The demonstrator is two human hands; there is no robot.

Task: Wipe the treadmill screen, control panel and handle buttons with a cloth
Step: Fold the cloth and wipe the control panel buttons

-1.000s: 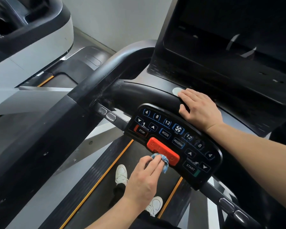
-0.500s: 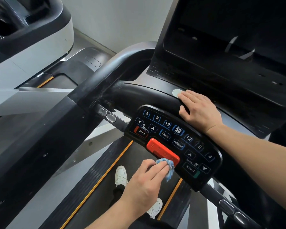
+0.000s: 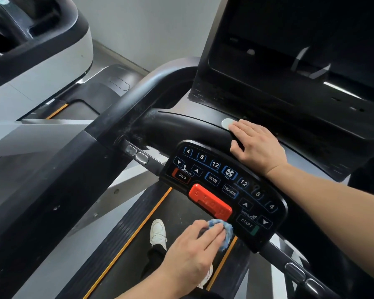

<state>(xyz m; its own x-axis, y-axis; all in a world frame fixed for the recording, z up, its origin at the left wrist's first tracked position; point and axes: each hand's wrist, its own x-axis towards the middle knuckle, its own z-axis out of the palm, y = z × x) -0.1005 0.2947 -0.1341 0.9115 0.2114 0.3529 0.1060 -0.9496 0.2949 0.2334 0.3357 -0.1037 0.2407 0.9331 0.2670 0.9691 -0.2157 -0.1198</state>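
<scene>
The blue cloth (image 3: 225,233) sits bunched in your left hand (image 3: 194,255), whose fingers pinch it against the lower edge of the control panel (image 3: 222,186), just below the red stop bar (image 3: 209,201) and beside the START button (image 3: 246,223). Your right hand (image 3: 257,145) lies flat, fingers straight, on the black console bar (image 3: 181,126) above the panel, fingertips touching a grey oval pad (image 3: 226,123).
</scene>
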